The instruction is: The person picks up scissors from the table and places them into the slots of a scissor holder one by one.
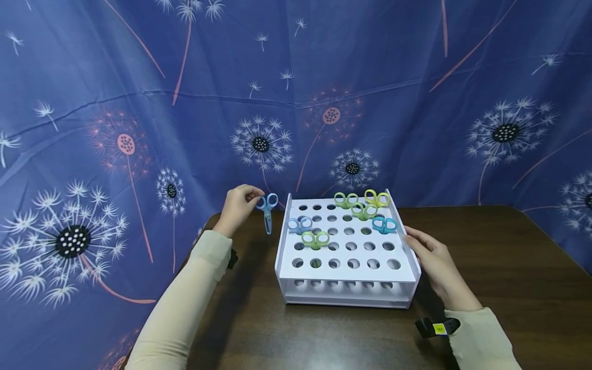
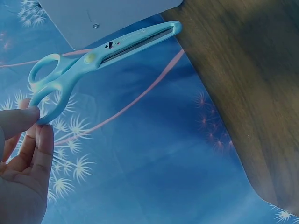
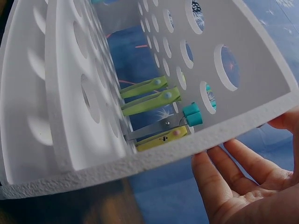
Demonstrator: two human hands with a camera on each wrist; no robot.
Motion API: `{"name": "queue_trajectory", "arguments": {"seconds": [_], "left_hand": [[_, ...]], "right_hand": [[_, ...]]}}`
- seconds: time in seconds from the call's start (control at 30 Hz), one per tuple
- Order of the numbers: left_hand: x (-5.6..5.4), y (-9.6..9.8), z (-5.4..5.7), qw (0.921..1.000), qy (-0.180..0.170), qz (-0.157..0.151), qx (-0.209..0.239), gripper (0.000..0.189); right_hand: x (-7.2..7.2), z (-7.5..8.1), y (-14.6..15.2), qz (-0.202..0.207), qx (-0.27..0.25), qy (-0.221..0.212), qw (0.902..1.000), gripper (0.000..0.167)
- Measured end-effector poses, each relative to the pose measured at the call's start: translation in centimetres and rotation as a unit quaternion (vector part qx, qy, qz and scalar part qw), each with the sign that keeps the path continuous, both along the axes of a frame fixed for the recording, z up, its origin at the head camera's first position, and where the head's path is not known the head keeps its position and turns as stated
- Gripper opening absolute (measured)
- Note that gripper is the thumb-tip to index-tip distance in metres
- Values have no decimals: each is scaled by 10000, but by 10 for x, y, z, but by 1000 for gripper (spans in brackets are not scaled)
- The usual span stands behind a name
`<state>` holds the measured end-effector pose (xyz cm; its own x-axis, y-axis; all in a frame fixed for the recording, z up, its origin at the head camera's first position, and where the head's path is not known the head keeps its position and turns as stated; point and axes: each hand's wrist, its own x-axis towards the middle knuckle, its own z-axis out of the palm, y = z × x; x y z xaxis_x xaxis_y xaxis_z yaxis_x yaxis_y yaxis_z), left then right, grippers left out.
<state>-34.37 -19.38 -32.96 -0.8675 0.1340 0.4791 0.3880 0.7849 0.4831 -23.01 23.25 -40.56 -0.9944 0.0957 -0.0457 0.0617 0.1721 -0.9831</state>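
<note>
My left hand point(image 1: 239, 208) pinches a light blue pair of scissors point(image 2: 77, 65) by one handle loop, between thumb and fingers. Its closed blades point down in the head view, left of a white rack point(image 1: 342, 272) with rows of round holes. Against the rack's right side panel rests my right hand point(image 1: 432, 262), fingers fairly straight along the outside and thumb at the edge. Handles up in the holes stand blue scissors point(image 1: 300, 224), yellow scissors point(image 1: 376, 199), teal scissors point(image 1: 384, 224) and several green scissors point(image 1: 315, 240). Some of their blades show inside the rack in the right wrist view.
The rack stands on a dark brown wooden table point(image 1: 490, 257). Right behind the table hangs a blue cloth point(image 1: 407, 139) with a dandelion print. The table's left edge runs below my left forearm.
</note>
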Motion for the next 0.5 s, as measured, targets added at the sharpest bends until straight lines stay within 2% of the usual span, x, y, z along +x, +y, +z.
{"name": "queue_trajectory", "arguments": {"seconds": [0.13,0.5], "left_hand": [[4,2,3,10000,80,19,47,11],[9,7,14,9981,606,-91,36,10]], "right_hand": [[0,1,-1,13,-36,13,10000,67],[-1,0,0,-8,100,-92,9999,68]]}}
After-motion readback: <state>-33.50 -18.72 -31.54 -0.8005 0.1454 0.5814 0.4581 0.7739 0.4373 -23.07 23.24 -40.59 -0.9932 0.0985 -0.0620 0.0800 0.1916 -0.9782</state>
